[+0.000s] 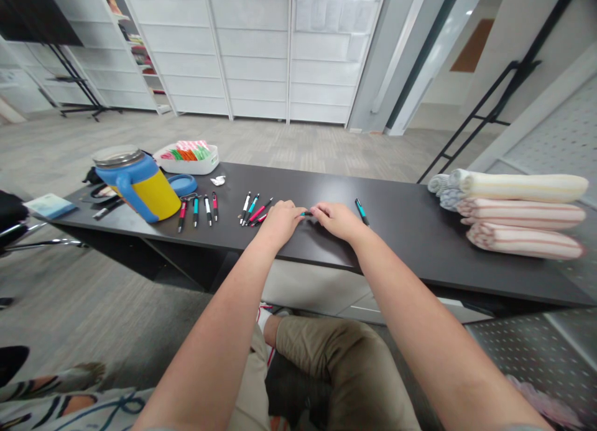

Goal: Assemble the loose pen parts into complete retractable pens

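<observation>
Near the middle of the dark desk, my left hand (282, 222) and my right hand (336, 219) meet around a small teal and black pen (306, 214). Fingers of both hands are closed on it, one at each end, and hide most of it. Just left of my left hand lie several pens (252, 210) in white, teal and pink, some partly behind the hand. A single teal and black pen (362, 212) rests on the desk right of my right hand.
Further left, several pens (196, 211) lie by a blue and yellow mug (147, 188). Behind stand a blue lid (183, 184) and a white basket (196, 165) of colourful packets. Crumpled white paper (218, 180) lies nearby. Rolled striped towels (522, 211) are stacked at the right end.
</observation>
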{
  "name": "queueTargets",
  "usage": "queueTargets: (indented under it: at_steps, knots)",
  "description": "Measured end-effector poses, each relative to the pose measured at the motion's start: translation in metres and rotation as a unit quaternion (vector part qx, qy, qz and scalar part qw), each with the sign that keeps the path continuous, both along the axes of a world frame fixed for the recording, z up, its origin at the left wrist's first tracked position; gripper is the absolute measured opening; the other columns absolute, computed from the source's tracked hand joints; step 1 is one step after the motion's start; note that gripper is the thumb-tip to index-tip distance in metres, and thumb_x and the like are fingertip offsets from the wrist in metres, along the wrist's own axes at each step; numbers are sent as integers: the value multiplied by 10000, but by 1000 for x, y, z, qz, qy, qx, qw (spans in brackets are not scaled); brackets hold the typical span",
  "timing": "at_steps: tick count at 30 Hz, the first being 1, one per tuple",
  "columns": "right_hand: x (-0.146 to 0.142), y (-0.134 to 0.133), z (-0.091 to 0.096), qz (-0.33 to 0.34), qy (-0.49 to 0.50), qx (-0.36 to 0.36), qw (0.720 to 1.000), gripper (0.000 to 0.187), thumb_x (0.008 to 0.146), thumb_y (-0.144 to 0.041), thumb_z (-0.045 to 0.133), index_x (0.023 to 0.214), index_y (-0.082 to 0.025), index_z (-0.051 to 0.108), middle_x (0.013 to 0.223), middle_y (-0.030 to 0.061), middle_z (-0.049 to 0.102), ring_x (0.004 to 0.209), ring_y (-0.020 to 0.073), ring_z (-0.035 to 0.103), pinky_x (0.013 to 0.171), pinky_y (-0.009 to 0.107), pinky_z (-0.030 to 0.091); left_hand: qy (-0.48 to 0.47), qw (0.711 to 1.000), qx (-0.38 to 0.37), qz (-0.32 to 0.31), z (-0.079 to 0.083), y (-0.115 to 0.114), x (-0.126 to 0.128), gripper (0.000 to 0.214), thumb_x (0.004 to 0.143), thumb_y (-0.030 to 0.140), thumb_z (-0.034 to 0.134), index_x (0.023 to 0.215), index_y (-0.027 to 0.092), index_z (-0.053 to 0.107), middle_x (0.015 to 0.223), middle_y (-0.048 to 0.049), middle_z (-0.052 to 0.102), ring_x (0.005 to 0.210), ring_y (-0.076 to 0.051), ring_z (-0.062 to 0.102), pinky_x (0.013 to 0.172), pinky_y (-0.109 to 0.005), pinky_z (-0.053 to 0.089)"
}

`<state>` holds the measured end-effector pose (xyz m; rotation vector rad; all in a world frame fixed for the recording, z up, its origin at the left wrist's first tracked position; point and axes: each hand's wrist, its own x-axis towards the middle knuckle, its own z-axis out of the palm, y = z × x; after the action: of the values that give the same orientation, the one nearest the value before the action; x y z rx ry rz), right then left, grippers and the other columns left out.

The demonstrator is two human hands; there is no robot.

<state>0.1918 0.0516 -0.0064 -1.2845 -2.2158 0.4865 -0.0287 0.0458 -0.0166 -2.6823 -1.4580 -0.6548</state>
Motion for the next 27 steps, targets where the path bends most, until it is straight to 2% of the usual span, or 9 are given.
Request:
queueTargets:
  at_steps: [3,6,9,11,13,16,20,24,27]
  knots:
    - [0,0,0,12,9,0,1000,255,982,-464,603,989,-226,693,801,7,711,686,162,599,664,281,411,-3,1000,-3,-3,-1,1,-1,292,1025,290,573,1260,293,746,1067,-79,684,1005,-234,605,959,-369,483]
    - [0,0,0,9,-12,-9,1000,382,1058,-462,449,864,-224,677,733,13,682,681,168,596,670,289,405,-2,1000,-1,-5,-1,1,-1,294,1019,287,580,1259,303,748,1063,-79,679,995,-236,601,952,-375,484]
    - [0,1,0,21,-8,-8,1000,268,1009,-481,564,1033,-240,679,839,14,716,734,178,625,673,284,412,-5,1000,-5,-3,-1,0,-1,293,1022,273,567,1247,297,755,1065,-83,676,995,-236,598,949,-377,483]
    - [0,1,0,27,-16,-5,999,249,1016,-459,556,1012,-244,680,875,20,730,769,184,638,687,285,414,-4,1000,-7,-6,0,-1,0,285,1019,280,572,1234,306,759,1055,-80,675,980,-235,597,937,-377,484]
    - [0,1,0,20,-28,-5,999,322,1055,-460,475,944,-241,683,857,28,732,769,187,638,694,292,411,-2,1000,-5,-5,1,-1,0,286,1019,278,573,1234,309,758,1050,-79,674,975,-236,597,931,-376,484]
    - [-1,1,0,17,-27,1,999,263,1012,-478,568,1039,-240,677,886,29,735,768,188,637,687,289,411,-5,1000,-5,-2,3,-2,0,285,1020,272,570,1231,293,761,1053,-81,678,986,-238,599,931,-371,484]
    - [-1,0,1,15,-35,0,999,325,1052,-456,484,921,-232,680,845,33,730,760,184,632,685,291,402,1,1000,-5,-6,4,-2,1,269,1021,292,574,1206,295,770,1030,-81,677,958,-239,592,915,-377,488]
    - [-2,0,1,30,-31,1,999,254,1021,-441,554,969,-241,702,877,18,748,780,180,647,698,282,409,-4,1000,-12,-10,3,-1,0,266,1020,263,565,1173,293,780,1033,-80,676,969,-232,594,936,-379,483]
    - [-2,-1,1,24,-46,-8,999,410,1073,-445,434,848,-241,708,826,16,744,760,176,643,696,285,397,2,1000,-10,-17,3,-1,-1,233,1011,276,586,1121,285,791,1030,-78,674,966,-233,590,934,-383,479]
